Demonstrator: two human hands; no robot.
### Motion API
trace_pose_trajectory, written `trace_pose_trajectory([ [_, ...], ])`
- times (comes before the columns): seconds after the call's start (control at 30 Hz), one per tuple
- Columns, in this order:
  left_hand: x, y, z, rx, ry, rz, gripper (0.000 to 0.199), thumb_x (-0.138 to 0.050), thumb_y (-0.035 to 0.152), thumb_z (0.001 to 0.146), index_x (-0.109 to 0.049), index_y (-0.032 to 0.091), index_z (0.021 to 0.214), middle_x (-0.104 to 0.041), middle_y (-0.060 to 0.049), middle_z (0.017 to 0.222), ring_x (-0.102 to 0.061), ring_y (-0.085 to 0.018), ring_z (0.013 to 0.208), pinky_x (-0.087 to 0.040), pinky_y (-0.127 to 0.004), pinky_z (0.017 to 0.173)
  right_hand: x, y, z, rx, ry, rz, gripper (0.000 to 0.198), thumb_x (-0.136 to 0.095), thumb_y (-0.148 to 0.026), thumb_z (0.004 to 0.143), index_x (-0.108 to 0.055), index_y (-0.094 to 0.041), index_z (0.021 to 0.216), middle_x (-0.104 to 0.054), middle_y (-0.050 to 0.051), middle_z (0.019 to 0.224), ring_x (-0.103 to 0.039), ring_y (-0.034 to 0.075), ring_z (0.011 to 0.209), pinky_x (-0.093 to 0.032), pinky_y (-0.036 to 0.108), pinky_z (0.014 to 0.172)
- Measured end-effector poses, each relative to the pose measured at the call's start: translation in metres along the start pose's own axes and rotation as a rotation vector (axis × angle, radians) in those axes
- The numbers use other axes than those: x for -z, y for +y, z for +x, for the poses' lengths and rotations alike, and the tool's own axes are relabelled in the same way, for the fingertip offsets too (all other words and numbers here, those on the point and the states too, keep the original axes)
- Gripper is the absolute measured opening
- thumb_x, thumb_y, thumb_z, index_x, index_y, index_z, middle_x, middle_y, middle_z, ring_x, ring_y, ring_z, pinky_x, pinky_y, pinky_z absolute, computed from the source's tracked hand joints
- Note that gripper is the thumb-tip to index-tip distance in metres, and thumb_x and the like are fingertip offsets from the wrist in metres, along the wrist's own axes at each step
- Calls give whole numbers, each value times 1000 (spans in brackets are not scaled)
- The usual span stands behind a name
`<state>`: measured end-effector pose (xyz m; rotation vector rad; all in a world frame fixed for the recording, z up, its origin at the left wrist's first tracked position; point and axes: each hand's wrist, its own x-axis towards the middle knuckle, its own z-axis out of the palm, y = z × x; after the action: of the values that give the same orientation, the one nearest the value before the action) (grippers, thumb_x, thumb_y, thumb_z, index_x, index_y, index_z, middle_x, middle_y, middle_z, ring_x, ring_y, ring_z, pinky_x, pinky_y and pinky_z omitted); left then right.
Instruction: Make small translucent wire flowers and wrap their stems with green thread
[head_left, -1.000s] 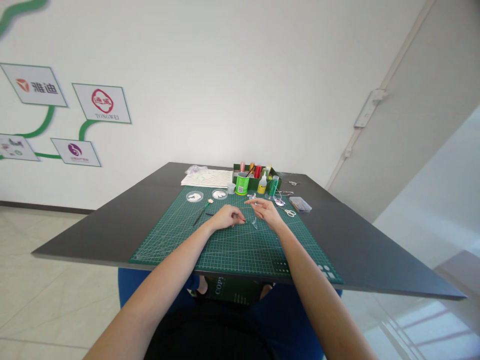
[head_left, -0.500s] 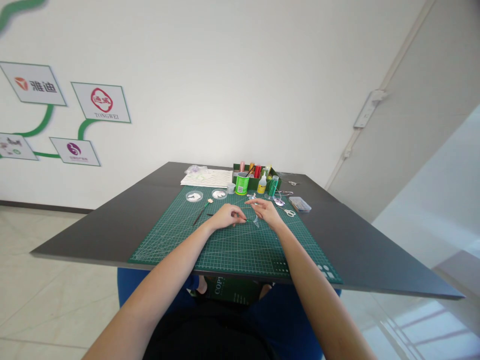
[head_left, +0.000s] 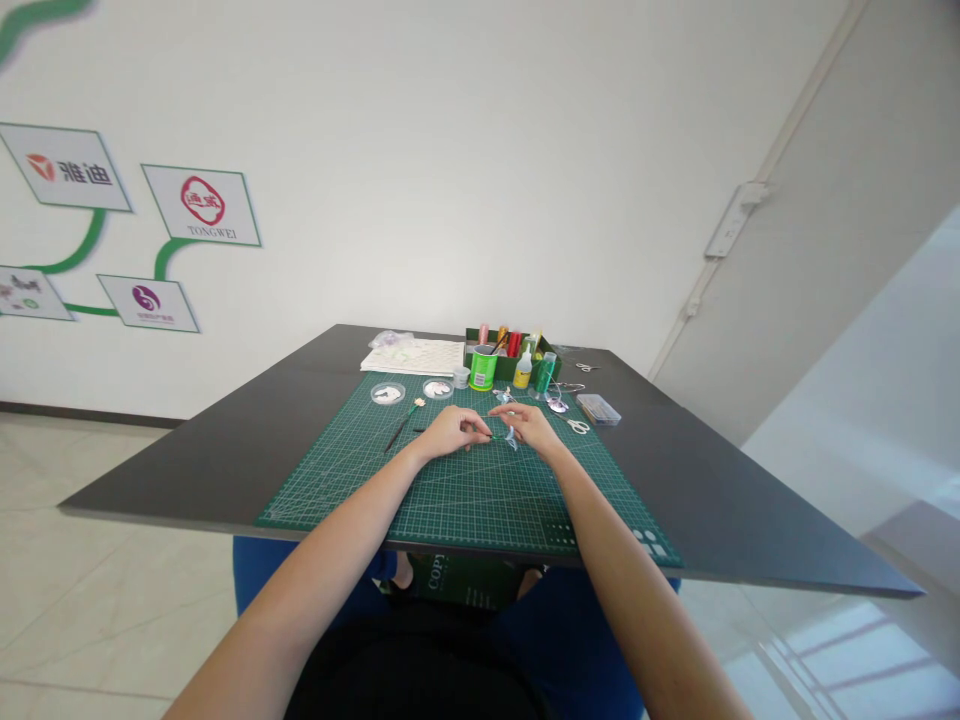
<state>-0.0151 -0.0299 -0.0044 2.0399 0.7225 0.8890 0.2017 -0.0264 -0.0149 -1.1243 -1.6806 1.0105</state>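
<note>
Near edge of dark table (head_left: 720,520): green cutting mat (head_left: 465,490), bare along its near half. Mid-mat: left hand (head_left: 448,432) and right hand (head_left: 531,424) close together, knuckles up. Left fingers pinched shut on thin green-wrapped wire stem (head_left: 491,437); dark tail visible just left of the hand. Right fingertips closed on small pale translucent piece (head_left: 511,436) at stem's right end, touching it. Judgement: piece being joined to stem, early to mid stage; one piece at stem, no finished item discernible.

Left of hands: second dark stem with pale flower head (head_left: 405,420), lying loose. Toward far edge of mat: two shallow clear dishes (head_left: 388,393), green cup (head_left: 484,368), glue bottle (head_left: 523,370), small scissors (head_left: 577,426), clear lidded box (head_left: 598,408). Far edge of table: white sheets (head_left: 414,356), green organiser tray (head_left: 510,350). Dish contents too small to identify.
</note>
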Motion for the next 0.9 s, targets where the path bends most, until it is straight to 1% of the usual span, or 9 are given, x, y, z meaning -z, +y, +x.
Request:
trace_pose_trajectory([
  [0.2, 0, 3, 0, 13, 30, 18, 15, -78, 27, 76, -76, 13, 81, -68, -2, 68, -56, -9, 50, -43, -22, 57, 0, 4, 1, -56, -31, 11, 45, -64, -48, 74, -75, -11, 98, -32, -10, 41, -23, 7, 39, -16, 22, 42],
  [0.37, 0, 2, 1, 10, 83, 26, 13, -77, 25, 77, -75, 13, 81, -70, -3, 74, -57, -9, 51, -43, -23, 57, -1, 6, 2, -122, -8, -14, 36, -63, -39, 73, -75, -13, 94, -35, -9, 39, -25, 8, 37, -16, 23, 41],
  [0.47, 1, 2, 2, 9, 117, 49, 14, -76, 27, 79, -75, 13, 83, -70, -2, 71, -56, -9, 52, -43, -23, 57, -1, 6, 2, -130, -10, -13, 33, -62, -35, 74, -76, -13, 94, -36, -8, 39, -27, 8, 37, -17, 23, 40],
  [0.57, 2, 1, 2, -6, 155, 67, 15, -76, 28, 80, -74, 13, 84, -69, -1, 69, -57, -10, 53, -43, -22, 57, -2, 7, 1, -127, -21, -5, 34, -61, -32, 74, -76, -12, 97, -37, -8, 40, -27, 8, 36, -18, 23, 41],
  [0.7, 2, -1, 3, -8, 206, 73, 13, -75, 26, 81, -74, 13, 85, -70, -2, 73, -57, -9, 53, -43, -22, 55, -2, 6, 0, -124, -34, 20, 38, -65, -33, 74, -74, -11, 103, -35, -10, 40, -26, 8, 37, -18, 22, 41],
  [0.8, 3, -2, 4, -4, 250, 61, 13, -75, 26, 81, -73, 13, 85, -70, -2, 76, -57, -9, 51, -43, -22, 54, -2, 5, 0, -124, -79, 38, 41, -66, -37, 75, -72, -10, 104, -35, -10, 40, -27, 8, 37, -18, 22, 40],
  [0.9, 4, -4, 5, -6, 282, 51, 15, -75, 27, 80, -73, 14, 85, -69, -2, 72, -57, -10, 52, -44, -22, 53, -2, 4, -1, -114, -128, 37, 43, -65, -39, 76, -72, -9, 106, -34, -11, 40, -26, 7, 37, -19, 21, 41],
])
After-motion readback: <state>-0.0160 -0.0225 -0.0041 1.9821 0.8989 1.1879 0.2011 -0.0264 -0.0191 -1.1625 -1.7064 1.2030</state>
